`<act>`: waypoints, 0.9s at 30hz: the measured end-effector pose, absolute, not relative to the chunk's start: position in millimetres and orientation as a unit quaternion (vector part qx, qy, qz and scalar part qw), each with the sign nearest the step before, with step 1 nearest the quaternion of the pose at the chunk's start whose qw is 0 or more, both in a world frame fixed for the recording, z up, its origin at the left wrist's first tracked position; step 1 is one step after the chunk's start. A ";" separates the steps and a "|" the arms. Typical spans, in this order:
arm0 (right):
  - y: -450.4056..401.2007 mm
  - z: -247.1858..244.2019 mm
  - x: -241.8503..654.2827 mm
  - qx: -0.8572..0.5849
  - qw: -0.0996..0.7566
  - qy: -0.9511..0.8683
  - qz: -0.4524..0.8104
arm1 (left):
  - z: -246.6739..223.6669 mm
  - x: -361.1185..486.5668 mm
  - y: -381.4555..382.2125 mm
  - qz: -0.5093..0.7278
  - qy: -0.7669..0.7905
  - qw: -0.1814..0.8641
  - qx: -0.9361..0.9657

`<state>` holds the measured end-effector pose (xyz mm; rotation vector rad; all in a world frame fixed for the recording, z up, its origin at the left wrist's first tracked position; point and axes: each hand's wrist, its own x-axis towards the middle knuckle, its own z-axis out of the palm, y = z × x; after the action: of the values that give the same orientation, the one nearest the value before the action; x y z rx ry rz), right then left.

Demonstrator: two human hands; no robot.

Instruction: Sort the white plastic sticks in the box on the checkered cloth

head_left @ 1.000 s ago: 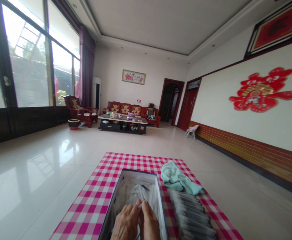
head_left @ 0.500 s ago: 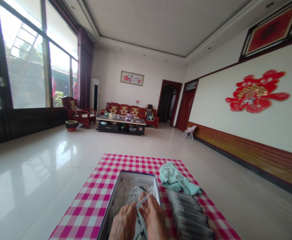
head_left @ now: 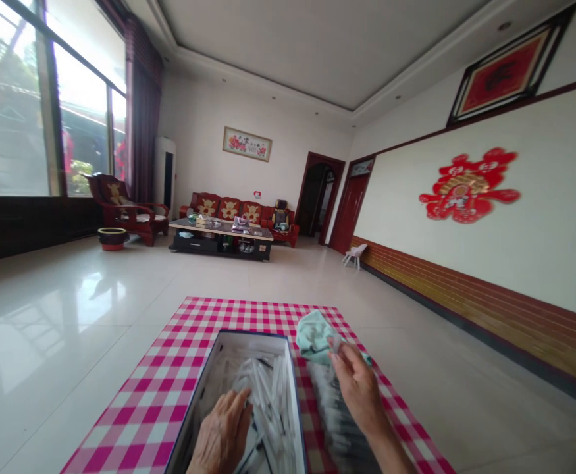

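Note:
A white box with a blue rim (head_left: pixel 255 334) holds several slim, clear-wrapped sticks (head_left: pixel 268 395), some with dark parts. My left hand (head_left: pixel 226 424) is over the box's left part with its fingers curled together; what they hold, if anything, is hidden. To the right of the box, my right hand (head_left: pixel 359 385) pinches a slim translucent stick (head_left: pixel 336 342), of which only a whitish end shows. Below that hand lies a blurred row of similar clear and dark sticks (head_left: pixel 332 415). Just behind the fingers is a crumpled mint-green cloth (head_left: pixel 312 332).
A pink-and-white checked cloth (head_left: pixel 139 395) covers the table under everything. Across the tiled floor stand a low coffee table (head_left: pixel 218 243), a wooden sofa (head_left: pixel 228 210) and an armchair (head_left: pixel 130 210). A small chair (head_left: pixel 354 255) stands by the right wall.
My hands have parted. The right one has moved out of the box to the right with the translucent stick, while the left stays over the box. The view has turned slightly right.

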<state>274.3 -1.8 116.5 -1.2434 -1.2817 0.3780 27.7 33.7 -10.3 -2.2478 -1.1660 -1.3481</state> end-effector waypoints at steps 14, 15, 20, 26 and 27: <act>-16.4 35.8 348.9 -0.663 0.189 -0.724 -0.014 | -6.7 25.3 33.2 -0.449 -0.397 0.087 -0.796; -16.5 36.5 348.0 -0.662 0.192 -0.725 -0.013 | -6.9 25.1 33.3 -0.449 -0.397 0.089 -0.795; -16.0 32.8 351.9 -0.645 0.201 -0.737 -0.012 | -9.6 24.7 33.8 -0.438 -0.429 0.091 -0.784; -12.4 51.0 321.7 -0.616 0.247 -0.748 -0.004 | -12.0 25.7 34.7 -0.385 -0.502 0.099 -0.768; -11.9 57.3 307.7 -0.603 0.257 -0.755 0.011 | -11.9 25.7 34.8 -0.375 -0.511 0.095 -0.767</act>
<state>307.7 -11.9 57.3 -1.6357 -2.0476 0.0300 25.7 34.8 -11.9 -2.2751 -1.5157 -1.1119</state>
